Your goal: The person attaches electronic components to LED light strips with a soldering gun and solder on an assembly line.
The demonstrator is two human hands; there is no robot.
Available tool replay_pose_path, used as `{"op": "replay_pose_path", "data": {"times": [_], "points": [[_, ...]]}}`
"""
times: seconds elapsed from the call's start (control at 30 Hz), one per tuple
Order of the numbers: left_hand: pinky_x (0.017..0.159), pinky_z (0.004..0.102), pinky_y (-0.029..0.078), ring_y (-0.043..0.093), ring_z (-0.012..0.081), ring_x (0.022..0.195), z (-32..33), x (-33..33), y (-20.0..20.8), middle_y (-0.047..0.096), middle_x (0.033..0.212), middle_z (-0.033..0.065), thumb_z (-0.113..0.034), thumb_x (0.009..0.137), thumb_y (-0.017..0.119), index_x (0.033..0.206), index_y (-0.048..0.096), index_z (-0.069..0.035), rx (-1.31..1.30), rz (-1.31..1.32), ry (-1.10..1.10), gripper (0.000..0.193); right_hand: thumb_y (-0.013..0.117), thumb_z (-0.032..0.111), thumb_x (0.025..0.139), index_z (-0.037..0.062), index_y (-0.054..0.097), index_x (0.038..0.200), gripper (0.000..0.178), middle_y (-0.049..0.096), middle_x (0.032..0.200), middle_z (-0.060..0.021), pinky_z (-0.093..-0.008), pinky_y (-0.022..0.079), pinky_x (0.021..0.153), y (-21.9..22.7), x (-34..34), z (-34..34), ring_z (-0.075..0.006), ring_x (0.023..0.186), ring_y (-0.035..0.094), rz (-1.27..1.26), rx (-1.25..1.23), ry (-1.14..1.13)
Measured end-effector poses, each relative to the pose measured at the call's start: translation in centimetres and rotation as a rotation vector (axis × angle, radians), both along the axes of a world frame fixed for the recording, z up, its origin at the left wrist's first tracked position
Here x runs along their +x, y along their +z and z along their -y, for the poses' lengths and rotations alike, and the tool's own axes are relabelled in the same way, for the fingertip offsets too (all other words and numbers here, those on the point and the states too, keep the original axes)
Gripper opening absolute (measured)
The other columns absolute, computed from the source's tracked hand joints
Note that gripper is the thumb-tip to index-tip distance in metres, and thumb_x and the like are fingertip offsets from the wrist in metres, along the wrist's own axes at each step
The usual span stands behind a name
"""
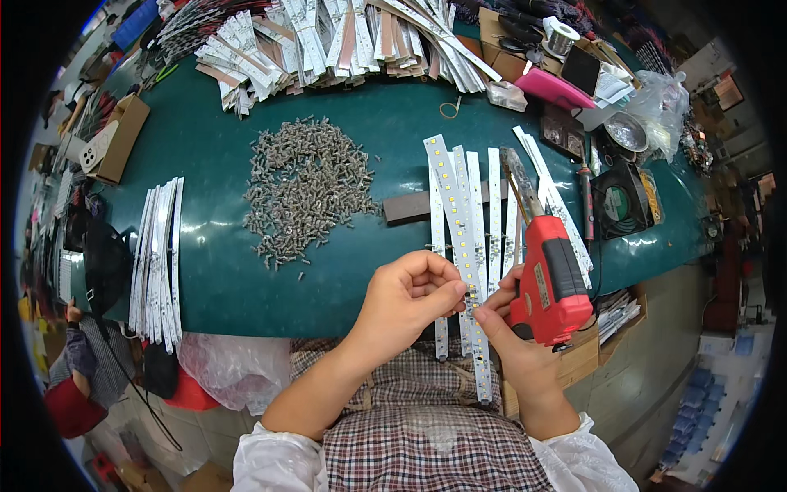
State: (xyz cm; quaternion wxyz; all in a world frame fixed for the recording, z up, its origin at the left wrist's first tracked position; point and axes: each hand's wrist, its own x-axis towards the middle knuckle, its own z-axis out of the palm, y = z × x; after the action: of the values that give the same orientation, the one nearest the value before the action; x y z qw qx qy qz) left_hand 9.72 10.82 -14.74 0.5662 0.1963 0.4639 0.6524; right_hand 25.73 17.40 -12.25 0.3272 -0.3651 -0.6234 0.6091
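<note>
Red soldering gun [548, 283] sits in the right hand [512, 353], fingers bent behind it, thumb at an LED strip [461, 225] overhanging the table [217, 287]. Left hand [406, 299]: thumb and forefinger meet over that strip; whether they grip anything, I cannot tell. Metal pieces [307, 189] lie heaped leftward.

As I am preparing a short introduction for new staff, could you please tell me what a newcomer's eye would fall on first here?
Probably the bright red gun-shaped tool in the right hand, right of centre. Next might come the heap of small metal parts on the green table, left of centre, then the big fanned pile of white strips along the table's far edge.
</note>
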Motion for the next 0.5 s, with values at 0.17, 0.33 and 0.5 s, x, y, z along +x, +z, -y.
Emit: {"op": "replay_pose_path", "data": {"times": [0.17,0.33,0.5], "points": [[0.062,0.0221,0.054,0.066,0.0100,0.071,-0.2,-1.0,-0.6,0.067,0.083,0.0067,-0.005,0.089,0.065,0.093,0.059,0.001,-0.042,-0.085,0.023,0.009,0.069,-0.010,0.081,-0.0011,0.048,0.124,0.049,0.057,0.103,-0.0060,-0.0247,0.052,0.070,-0.2,0.0,0.3,-0.0110,0.085,0.063,0.054,-0.033,-0.049],[0.059,0.0219,0.053,0.066,0.0106,0.069,-0.4,-4.3,-2.6,0.068,0.079,0.0072,-0.006,0.087,0.064,0.093,0.061,0.002,-0.273,-0.421,0.123,0.010,0.063,-0.004,0.085,-0.0014,0.048,0.122,0.040,0.056,0.099,-0.0083,-0.0322,0.052,0.079,0.8,0.9,0.1,-0.0158,0.086,0.062,0.085,0.064,-0.130],[0.057,0.0226,0.053,0.066,0.0106,0.066,-1.2,-4.9,-4.8,0.068,0.076,0.0084,-0.010,0.086,0.067,0.090,0.064,0.005,-0.371,-0.644,0.081,0.016,0.063,0.003,0.087,-0.0008,0.048,0.121,0.037,0.056,0.093,-0.0077,-0.0327,0.053,0.073,1.4,1.6,0.5,-0.0163,0.075,0.062,0.095,0.077,-0.082]]}}
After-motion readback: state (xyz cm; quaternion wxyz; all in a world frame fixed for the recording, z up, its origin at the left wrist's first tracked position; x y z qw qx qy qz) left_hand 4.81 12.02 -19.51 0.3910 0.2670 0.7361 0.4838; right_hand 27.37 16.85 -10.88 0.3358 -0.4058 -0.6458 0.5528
